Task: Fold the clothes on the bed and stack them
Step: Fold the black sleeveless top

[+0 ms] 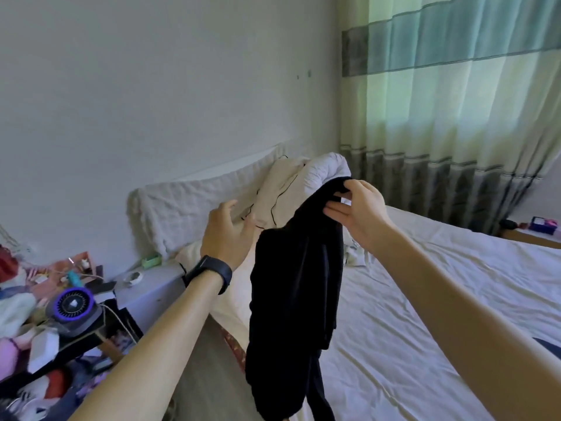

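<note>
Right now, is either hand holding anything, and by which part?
The right hand pinches the black garment at its top edge, letting it hang. The left hand is open beside it, holding nothing.

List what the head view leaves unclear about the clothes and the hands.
Black garment: its type; it hangs bunched from the right hand's grip, bottom cut by the frame edge.
Left hand: whether its fingers touch the garment; head view alone cannot settle it.
Pale cloth on the bed: partly hidden behind the garment.
Dark thing: cut off by the right edge.
</note>
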The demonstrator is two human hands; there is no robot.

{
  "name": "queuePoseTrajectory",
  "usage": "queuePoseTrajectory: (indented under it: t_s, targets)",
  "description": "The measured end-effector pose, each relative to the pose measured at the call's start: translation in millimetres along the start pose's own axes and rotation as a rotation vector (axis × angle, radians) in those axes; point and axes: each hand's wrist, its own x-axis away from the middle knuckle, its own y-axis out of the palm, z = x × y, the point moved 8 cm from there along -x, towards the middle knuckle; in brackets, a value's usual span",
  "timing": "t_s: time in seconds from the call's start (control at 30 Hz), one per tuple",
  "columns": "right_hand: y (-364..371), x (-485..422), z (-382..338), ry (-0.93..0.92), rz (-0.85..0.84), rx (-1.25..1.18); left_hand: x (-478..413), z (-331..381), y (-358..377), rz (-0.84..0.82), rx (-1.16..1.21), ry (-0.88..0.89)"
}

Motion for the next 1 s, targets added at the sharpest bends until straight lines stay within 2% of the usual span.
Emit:
queuePoseTrajectory:
  t_s: [0.07, 0.13, 0.23, 0.33, 0.4, 0.5, 0.57, 0.63, 0.73, 0.87, 0.97, 1.0]
  targets:
    - [23, -21, -3, -0.002, -0.048, 0.006, 0, 25, 36, -0.042, 0.108, 0.081]
    - [46, -42, -1, 0.012, -0.091, 0.031, 0, 42, 76, -0.105, 0.084, 0.133]
    - [69, -72, 0, -0.02, -0.164, 0.128, -33, 48, 117, -0.169, 0.036, 0.075]
    - [53, -93, 6, -0.08, -0.151, 0.134, -79, 48, 123, -0.173, 0.115, 0.028]
    - [13, -98, 26, -0.114, -0.06, 0.191, -109, 46, 115, -0.131, 0.226, 0.005]
    - [-53, -95, 82, -0.083, 0.068, 0.566, -152, 42, 117, -0.144, 0.556, -0.114]
    - [-79, -96, 131, 0.025, 0.006, 0.859, -179, 38, 121, -0.161, 0.706, -0.173]
    - [-93, -107, 167, 0.113, -0.04, 0.984, -206, 25, 124, -0.166, 0.774, -0.205]
    - [-95, -140, 166, 0.062, 0.09, 0.992, -249, -16, 131, -0.192, 0.663, -0.185]
    - [-80, -186, 119, -0.056, 0.395, 0.584, -289, -93, 150, -0.231, 0.574, -0.305]
    - [-63, -216, 78, -0.218, 0.64, 0.575, -309, -132, 168, -0.303, 0.588, -0.408]
    - [-52, -227, 70, -0.259, 0.656, 0.572, -314, -136, 175, -0.354, 0.601, -0.414]
